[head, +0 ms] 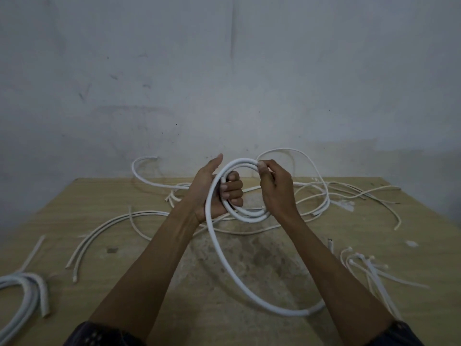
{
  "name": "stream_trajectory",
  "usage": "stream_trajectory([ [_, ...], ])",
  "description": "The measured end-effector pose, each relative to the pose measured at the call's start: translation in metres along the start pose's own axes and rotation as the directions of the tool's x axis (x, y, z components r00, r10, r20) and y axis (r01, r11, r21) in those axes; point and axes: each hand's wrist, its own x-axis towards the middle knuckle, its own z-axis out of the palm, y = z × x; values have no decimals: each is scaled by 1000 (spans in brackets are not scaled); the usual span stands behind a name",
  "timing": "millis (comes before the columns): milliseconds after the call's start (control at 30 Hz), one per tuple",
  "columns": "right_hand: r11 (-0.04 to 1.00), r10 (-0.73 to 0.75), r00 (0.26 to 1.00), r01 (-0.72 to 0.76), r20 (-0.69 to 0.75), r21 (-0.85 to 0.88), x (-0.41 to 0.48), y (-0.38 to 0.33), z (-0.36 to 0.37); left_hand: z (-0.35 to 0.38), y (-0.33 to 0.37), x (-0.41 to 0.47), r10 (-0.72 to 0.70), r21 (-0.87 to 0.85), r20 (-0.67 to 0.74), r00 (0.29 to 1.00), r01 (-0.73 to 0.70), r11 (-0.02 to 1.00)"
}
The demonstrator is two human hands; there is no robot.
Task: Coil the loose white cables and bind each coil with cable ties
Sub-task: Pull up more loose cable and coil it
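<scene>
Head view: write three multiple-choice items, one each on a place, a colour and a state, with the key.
1. The cable ties lie: A. on the table, at the person's right; B. against the wall; C. in a hand.
2. The loose cables are: A. black; B. white; C. red.
3. The held coil is: A. tied; B. untied, tail hanging; C. flat on the table.
Key: 1A, they lie on the wood at right; 2B, all look white; 3B, the left hand grips the loops, the right hand pinches the top, no tie visible.

No readable text, labels or numbers anywhere.
</scene>
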Motion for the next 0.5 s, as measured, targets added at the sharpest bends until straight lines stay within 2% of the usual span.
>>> stream_trajectory([
  [100, 973, 198, 976, -184, -92, 140, 2, 8, 4, -2, -6, -1, 106, -125, 81, 991, -96, 988],
  [200, 886, 410, 899, -352, -153, 302, 0, 8, 11, 2, -20, 3, 167, -153, 123, 978, -148, 977],
  [267, 851, 451, 879, -371, -154, 373, -2, 5, 13, 8, -27, 9, 202, -136, 99, 974, -188, 973],
  [300, 872, 412, 896, -334, -167, 359, -4, 3, 12, 9, -27, 12, 214, -102, 61, 975, -207, 973],
  [400, 976, 152, 966, -114, -209, 185, -11, -6, 9, 9, -14, 14, 204, 28, -39, 978, -203, 979],
  [500, 998, -51, 976, 46, -213, -31, -9, -8, 7, 5, -1, 10, 172, 105, -66, 983, -165, 981],
])
